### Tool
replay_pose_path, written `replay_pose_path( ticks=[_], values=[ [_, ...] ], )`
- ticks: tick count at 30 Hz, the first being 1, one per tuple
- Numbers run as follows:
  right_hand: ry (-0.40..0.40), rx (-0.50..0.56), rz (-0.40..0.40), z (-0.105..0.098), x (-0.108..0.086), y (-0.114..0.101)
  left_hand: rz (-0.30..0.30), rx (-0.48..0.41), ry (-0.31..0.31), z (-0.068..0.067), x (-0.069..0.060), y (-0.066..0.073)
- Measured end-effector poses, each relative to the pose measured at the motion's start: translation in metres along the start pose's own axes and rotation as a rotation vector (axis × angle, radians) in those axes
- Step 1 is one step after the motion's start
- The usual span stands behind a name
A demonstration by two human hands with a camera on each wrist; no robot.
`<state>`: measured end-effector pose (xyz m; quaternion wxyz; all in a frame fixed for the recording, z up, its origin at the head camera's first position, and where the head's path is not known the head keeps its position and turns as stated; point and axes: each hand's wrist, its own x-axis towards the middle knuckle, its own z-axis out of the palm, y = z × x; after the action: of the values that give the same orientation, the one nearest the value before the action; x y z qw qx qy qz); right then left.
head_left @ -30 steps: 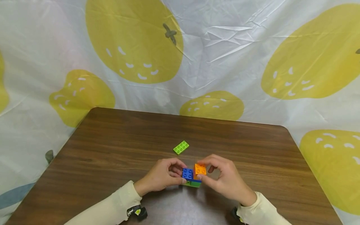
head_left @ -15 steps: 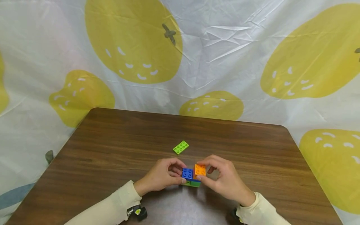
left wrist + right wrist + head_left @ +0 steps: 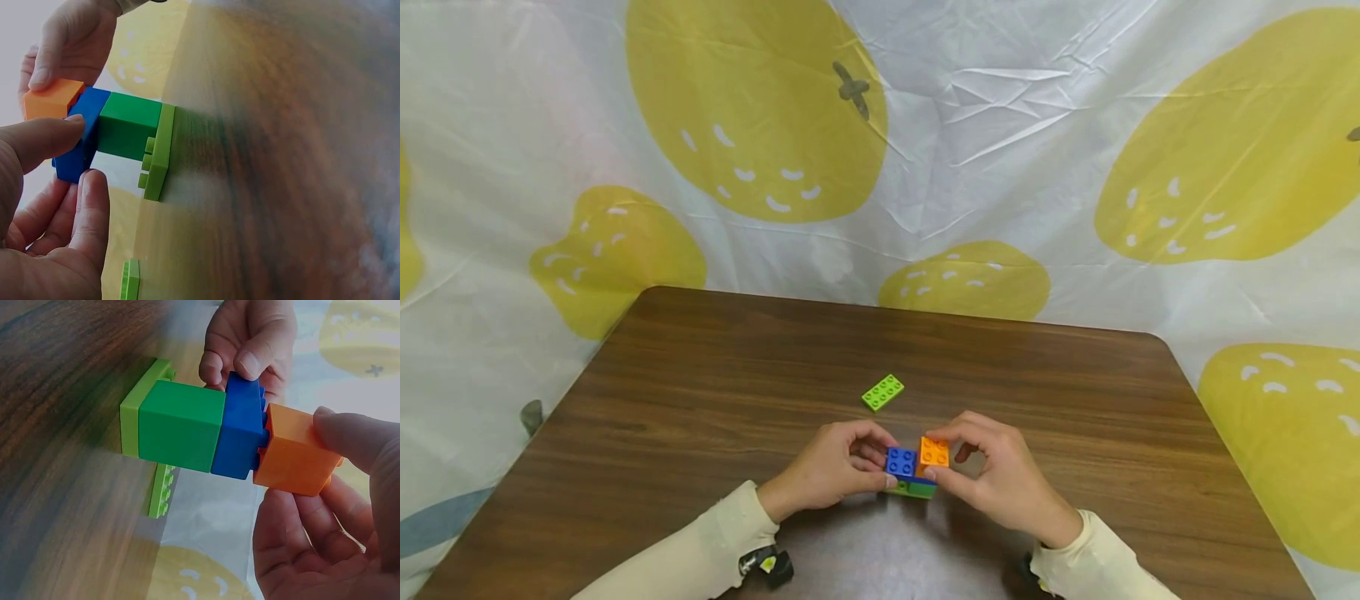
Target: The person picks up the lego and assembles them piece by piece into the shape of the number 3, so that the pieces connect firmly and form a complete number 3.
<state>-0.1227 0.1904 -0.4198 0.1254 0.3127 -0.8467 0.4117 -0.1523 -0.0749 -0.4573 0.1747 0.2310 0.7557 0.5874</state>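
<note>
A small stack of toy building bricks stands on the table, with a lime plate point(image 3: 164, 150) at its base and a green brick point(image 3: 180, 425) on one end of that plate. Across the green brick lies a blue brick point(image 3: 900, 461), pinched between the thumb and fingers of my left hand point(image 3: 823, 468). My right hand point(image 3: 1003, 479) pinches an orange brick point(image 3: 934, 450) at the right end of the blue one. In the right wrist view the orange brick sits slightly tilted, with blue studs showing in a gap under it.
Behind the stack a second lime plate point(image 3: 883, 392) lies loose, studs up, on the brown wooden table point(image 3: 737, 367). A white cloth point(image 3: 970, 167) with yellow fruit prints hangs beyond the table's far and side edges.
</note>
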Motion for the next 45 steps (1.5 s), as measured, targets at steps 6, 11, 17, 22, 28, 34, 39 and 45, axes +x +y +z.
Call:
replay_pose_path(
  ticks=[6,11,17,22,28,34,39,45],
  values=[
    [-0.003,-0.003,-0.024,0.0003,0.0007,0.0019,0.002,-0.012,0.0,0.0001,0.0007,-0.0001],
    [-0.019,-0.005,-0.043,0.0004,0.0016,0.0026,0.005,-0.009,0.003,0.0001,0.0009,0.0004],
    [-0.029,0.004,-0.026,0.0004,0.0017,0.0019,0.002,-0.01,0.005,0.0003,0.0001,0.0003],
    [-0.031,0.005,-0.035,0.0015,0.0023,0.0026,0.005,-0.015,0.007,0.0009,0.0002,-0.0003],
    [-0.039,-0.03,-0.052,0.0016,0.0027,0.0037,0.011,-0.015,0.009,0.0022,0.0008,-0.0001],
    [-0.048,-0.056,-0.026,0.0017,-0.0003,0.0046,0.004,-0.01,0.012,0.0033,0.0008,0.001],
    [-0.05,-0.05,-0.022,0.0014,0.0004,0.0053,0.008,-0.007,0.008,0.0027,0.0007,0.0011],
    [-0.063,-0.031,-0.028,-0.001,0.0045,0.0061,0.009,-0.008,0.009,0.0017,0.001,0.0015]
  ],
)
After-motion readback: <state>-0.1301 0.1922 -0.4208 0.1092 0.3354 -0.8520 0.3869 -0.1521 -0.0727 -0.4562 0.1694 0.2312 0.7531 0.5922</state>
